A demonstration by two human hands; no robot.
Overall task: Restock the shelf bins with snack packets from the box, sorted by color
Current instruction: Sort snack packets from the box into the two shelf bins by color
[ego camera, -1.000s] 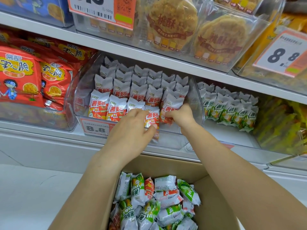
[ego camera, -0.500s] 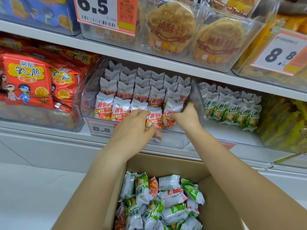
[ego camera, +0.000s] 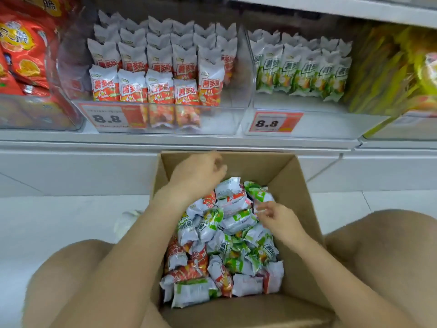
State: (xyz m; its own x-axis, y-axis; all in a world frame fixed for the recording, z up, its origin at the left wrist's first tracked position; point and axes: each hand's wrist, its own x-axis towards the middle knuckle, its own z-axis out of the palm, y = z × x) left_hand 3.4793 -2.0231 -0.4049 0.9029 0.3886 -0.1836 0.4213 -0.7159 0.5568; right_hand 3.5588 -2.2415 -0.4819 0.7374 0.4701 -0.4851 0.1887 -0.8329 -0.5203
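Observation:
A cardboard box point(ego camera: 294, 183) sits on the floor between my knees, filled with mixed orange and green snack packets point(ego camera: 227, 240). My left hand point(ego camera: 197, 174) hovers over the box's far left corner, blurred, fingers loosely curled and holding nothing. Above the green packets on the right side, my right hand point(ego camera: 275, 217) hangs with spread, relaxed fingers, also empty. On the shelf, a clear bin point(ego camera: 165, 119) holds rows of upright orange packets point(ego camera: 156, 86). The clear bin to its right point(ego camera: 307, 125) holds green packets point(ego camera: 300, 72).
Price tags reading 8.8 point(ego camera: 107, 118) point(ego camera: 267, 123) front both bins. Red snack bags point(ego camera: 21, 55) fill a bin at left; yellow-green packs point(ego camera: 387, 69) fill one at right. White shelf edge point(ego camera: 212, 140) and pale floor point(ego camera: 71, 221) surround the box. My knees flank it.
Both hands have left the orange bin and dropped down into the box. The packets they were arranging stay standing in the bin. The view has tilted downward.

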